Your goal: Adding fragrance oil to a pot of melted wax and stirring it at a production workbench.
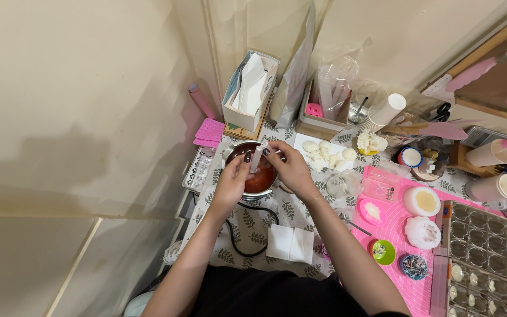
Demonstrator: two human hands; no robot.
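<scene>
The metal pot (252, 170) of dark red liquid stands at the left end of the bench (253, 226), on the leaf-patterned cloth, with a black cable (247, 238) looping out below it. Over the pot, the left hand (233, 182) and right hand (289, 167) meet, both pinching a thin white stick (256, 158) that slants down toward the liquid. Just below the pot lies a folded white napkin (290, 243). To the right, a pink mat (391, 226) carries a small green cup (384, 252).
</scene>
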